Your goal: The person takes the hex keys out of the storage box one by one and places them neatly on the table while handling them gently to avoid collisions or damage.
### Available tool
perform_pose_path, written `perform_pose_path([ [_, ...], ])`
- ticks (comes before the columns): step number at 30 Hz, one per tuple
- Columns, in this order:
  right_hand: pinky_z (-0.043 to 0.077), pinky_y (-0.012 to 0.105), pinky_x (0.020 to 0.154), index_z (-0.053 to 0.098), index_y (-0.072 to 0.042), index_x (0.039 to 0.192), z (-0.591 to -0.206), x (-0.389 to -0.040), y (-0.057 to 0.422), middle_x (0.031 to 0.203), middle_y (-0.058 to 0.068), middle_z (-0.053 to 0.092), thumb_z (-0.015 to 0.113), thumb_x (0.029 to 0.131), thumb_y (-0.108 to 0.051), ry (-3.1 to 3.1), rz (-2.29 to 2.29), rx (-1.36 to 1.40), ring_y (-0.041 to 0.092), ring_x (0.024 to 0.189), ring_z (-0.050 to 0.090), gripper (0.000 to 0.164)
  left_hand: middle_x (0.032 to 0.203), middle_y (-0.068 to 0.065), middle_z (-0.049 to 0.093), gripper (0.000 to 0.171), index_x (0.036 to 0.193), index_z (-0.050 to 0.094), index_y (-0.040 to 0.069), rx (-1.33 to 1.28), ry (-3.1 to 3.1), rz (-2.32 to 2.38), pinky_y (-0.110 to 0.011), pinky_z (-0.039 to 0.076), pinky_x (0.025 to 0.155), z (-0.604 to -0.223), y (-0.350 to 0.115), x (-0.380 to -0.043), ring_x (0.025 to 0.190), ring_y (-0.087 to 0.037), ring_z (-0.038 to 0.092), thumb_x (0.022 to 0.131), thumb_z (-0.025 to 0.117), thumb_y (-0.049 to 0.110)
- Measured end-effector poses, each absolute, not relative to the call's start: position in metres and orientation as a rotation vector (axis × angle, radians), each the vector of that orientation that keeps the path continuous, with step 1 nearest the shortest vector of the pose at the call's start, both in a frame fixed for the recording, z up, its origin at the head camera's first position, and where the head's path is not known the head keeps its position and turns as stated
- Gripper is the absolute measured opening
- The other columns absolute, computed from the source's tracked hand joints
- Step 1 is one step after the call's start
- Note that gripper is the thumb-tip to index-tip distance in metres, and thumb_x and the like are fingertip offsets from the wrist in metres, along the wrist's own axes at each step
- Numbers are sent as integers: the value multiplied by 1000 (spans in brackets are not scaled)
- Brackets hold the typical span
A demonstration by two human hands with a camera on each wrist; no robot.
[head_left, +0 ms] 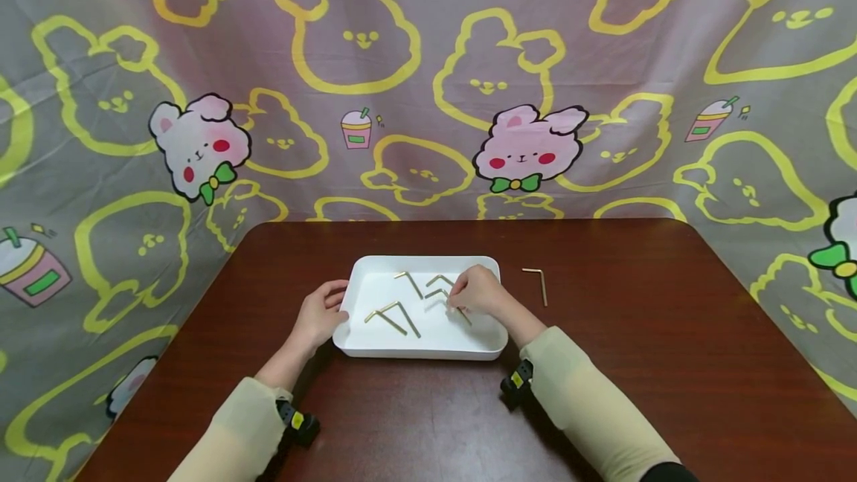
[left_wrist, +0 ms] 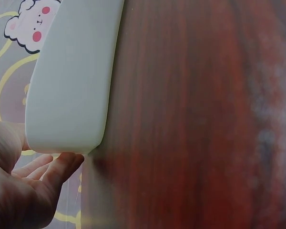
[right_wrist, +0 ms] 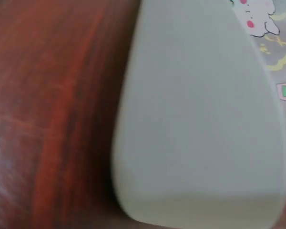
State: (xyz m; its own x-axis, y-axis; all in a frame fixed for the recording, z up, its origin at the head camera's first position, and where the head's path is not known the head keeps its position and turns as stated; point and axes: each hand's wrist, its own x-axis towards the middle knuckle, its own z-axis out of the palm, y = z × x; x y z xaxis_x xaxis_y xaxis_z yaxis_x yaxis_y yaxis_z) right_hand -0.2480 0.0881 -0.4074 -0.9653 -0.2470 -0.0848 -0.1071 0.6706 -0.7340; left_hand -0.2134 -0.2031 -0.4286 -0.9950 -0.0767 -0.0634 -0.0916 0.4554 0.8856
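In the head view a white tray (head_left: 428, 344) lies on the table with several brass-coloured L-shaped hex keys (head_left: 410, 318) in it. My left hand (head_left: 321, 315) holds the tray's left end, thumb at the rim and fingers against the outer wall. The left wrist view shows this left hand (left_wrist: 33, 186) at the tray's end wall (left_wrist: 71, 95). Over the right part of the tray, my right hand (head_left: 478, 292) pinches a hex key (head_left: 463, 316), its middle covered by the fingertips. Another hex key (head_left: 438, 278) lies just behind it, partly hidden by the hand.
One more hex key (head_left: 543, 288) lies on the brown table (head_left: 623, 303), right of the tray. A patterned cloth (head_left: 428, 95) hangs behind the table and along both sides. In the right wrist view the tray's outer wall (right_wrist: 195, 119) fills most of the picture.
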Motion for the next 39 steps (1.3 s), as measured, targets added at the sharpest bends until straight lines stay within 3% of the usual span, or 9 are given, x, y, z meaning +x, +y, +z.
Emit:
perform_pose_path([
  [9,49,28,53,70,-4,78,-385,-252,104,68,4,64,78,79,-10,2691,-1257,-213,17,57,61,11,128,-33,54,56,137,46,-5,-147,2668,1634,-41,51,85,-428,-204,-214,115,-39,57,83,54,-16],
  [17,55,39,64,69,-3,81,-372,-254,129,75,7,65,77,82,-13,2727,-1270,-160,19,66,63,13,128,-33,54,55,136,47,-5,-155,2666,1638,-41,51,85,-429,-204,-215,116,-39,57,83,54,-16],
  [26,55,42,68,70,0,88,-360,-253,164,78,11,65,75,84,-14,2778,-1273,-108,32,75,64,16,128,-33,54,55,136,47,-4,-157,2666,1633,-43,51,86,-429,-204,-215,116,-40,57,83,54,-15],
  [33,53,32,59,69,2,88,-355,-254,193,76,11,66,74,85,-15,2806,-1297,-120,35,74,64,18,127,-33,54,56,136,47,-5,-151,2656,1655,-41,51,85,-429,-205,-215,115,-39,57,82,54,-15],
  [39,54,32,61,68,4,90,-354,-255,215,77,12,65,74,85,-14,2840,-1291,-94,30,71,64,19,128,-33,54,55,136,47,-4,-159,2658,1646,-43,51,86,-429,-205,-214,116,-40,57,83,54,-15],
])
